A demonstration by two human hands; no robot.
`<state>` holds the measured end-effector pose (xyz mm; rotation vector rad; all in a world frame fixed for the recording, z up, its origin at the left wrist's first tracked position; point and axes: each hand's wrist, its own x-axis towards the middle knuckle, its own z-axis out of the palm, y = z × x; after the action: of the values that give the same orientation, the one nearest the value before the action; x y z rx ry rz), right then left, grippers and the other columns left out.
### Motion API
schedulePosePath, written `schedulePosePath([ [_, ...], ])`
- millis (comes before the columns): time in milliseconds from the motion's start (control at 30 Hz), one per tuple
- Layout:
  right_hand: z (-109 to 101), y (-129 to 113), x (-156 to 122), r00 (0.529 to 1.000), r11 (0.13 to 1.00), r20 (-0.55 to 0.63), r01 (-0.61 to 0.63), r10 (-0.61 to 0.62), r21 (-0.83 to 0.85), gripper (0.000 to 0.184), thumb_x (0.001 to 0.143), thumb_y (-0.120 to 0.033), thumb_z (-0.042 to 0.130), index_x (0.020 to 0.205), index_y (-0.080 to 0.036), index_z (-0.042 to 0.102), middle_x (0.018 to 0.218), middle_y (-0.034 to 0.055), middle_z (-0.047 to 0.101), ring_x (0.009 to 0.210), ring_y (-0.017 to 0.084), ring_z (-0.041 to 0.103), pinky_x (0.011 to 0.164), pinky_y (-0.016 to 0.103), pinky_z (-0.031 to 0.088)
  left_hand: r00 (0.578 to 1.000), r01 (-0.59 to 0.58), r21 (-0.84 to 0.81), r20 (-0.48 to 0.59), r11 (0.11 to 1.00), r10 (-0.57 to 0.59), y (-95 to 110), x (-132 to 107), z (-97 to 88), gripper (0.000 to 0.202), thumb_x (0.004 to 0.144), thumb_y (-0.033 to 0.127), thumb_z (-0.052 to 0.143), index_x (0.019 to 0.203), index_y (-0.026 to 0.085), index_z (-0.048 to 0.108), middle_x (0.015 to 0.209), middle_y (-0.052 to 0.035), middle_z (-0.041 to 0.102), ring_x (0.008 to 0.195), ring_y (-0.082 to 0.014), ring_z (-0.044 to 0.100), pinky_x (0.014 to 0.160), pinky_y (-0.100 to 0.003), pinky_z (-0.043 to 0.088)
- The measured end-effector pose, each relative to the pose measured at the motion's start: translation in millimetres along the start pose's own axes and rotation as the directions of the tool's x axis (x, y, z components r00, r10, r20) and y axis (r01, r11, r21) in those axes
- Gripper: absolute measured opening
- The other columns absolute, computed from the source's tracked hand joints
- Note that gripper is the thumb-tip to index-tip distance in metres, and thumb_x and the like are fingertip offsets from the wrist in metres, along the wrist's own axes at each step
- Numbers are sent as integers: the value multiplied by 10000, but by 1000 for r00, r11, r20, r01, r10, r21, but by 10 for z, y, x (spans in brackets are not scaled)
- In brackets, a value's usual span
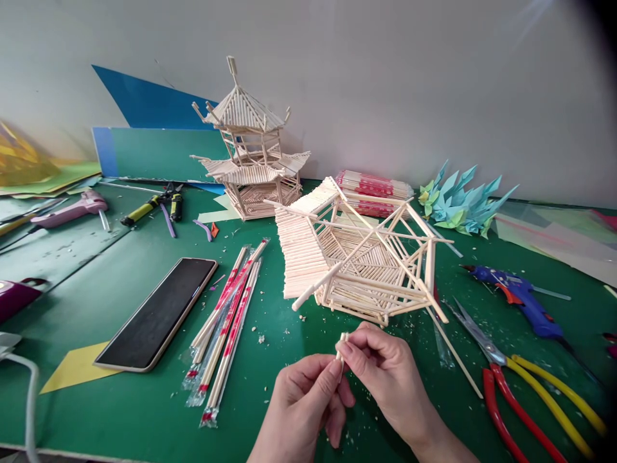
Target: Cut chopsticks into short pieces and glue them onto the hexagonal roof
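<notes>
Close together at the front of the table, my left hand (313,395) and my right hand (385,376) both pinch a small bunch of short wooden stick pieces (342,339). Most of the bunch is hidden by my fingers. Just beyond my hands stands a six-sided frame (380,257) built of wooden sticks, with one roof panel (303,254) covered in sticks at its left. A finished-looking two-tier stick pagoda (250,154) rises behind it. To the left lie several wrapped chopsticks (231,321) in clear and red packaging.
Scissors (491,347) with red and yellow handles and a blue glue gun (520,296) lie at the right. A phone (159,315), yellow-handled pliers (149,206) and a pink glue gun (72,210) are left. Blue folded paper (463,199) and chopstick packs (371,190) stand behind.
</notes>
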<state>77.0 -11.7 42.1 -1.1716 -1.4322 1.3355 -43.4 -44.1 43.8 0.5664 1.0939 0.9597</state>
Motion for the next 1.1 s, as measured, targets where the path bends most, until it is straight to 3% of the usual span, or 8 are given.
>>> schedulePosePath([
  [200,-28,-10,-4,1000,1000,30,2,-2,6,233,804,-310,557,617,-171,551,612,-30,459,553,98,450,508,220,368,1000,-12,78,-4,997,13,47,-31,-7,326,737,385,617,558,115,579,485,16,510,337,-18,322,383,-197,158],
  [367,-134,-104,-8,985,996,166,-40,54,-86,218,815,-320,542,644,-185,543,600,-36,471,544,97,434,502,221,354,997,46,237,57,970,-61,200,-57,-68,302,707,395,640,581,122,619,475,22,481,396,-45,295,385,-194,151],
  [500,-195,-187,-55,969,984,228,-57,95,-167,209,821,-335,543,672,-191,571,597,-38,467,536,92,404,478,211,336,992,-55,411,127,910,3,353,-63,-124,276,699,377,643,619,114,673,477,22,462,467,-77,327,427,-196,213],
  [633,-145,-144,-106,998,998,6,-55,55,7,187,811,-360,566,700,-211,587,583,-43,464,525,89,377,462,205,317,992,-95,265,103,960,70,381,-56,-111,211,661,341,690,708,136,691,518,26,485,480,-76,338,438,-183,253],
  [733,-39,-57,-127,973,963,-202,-55,111,264,171,779,-377,610,702,-224,601,570,-47,473,528,87,383,486,195,338,979,-205,96,23,974,204,261,-42,-18,230,599,281,754,800,178,706,613,4,555,562,-106,442,515,-188,361],
  [933,238,37,-177,955,828,-208,-61,211,557,132,755,-374,634,732,-244,631,627,-8,616,570,132,531,539,244,418,880,-409,45,-246,911,407,12,4,246,133,661,317,711,754,228,744,821,-48,676,796,-210,571,748,-256,437],
  [1000,330,41,-204,943,804,-246,-38,225,593,148,748,-382,639,700,-242,632,660,3,653,611,154,576,586,268,444,869,-421,24,-274,907,411,-6,11,288,112,663,327,709,712,233,745,829,-50,680,831,-219,569,786,-261,427],
  [1100,437,41,-253,919,787,-293,-30,264,616,184,730,-407,648,667,-235,624,674,8,669,649,172,604,619,282,458,871,-431,-7,-264,902,414,3,4,283,104,671,327,704,676,229,739,746,-38,649,769,-194,549,731,-246,423],
])
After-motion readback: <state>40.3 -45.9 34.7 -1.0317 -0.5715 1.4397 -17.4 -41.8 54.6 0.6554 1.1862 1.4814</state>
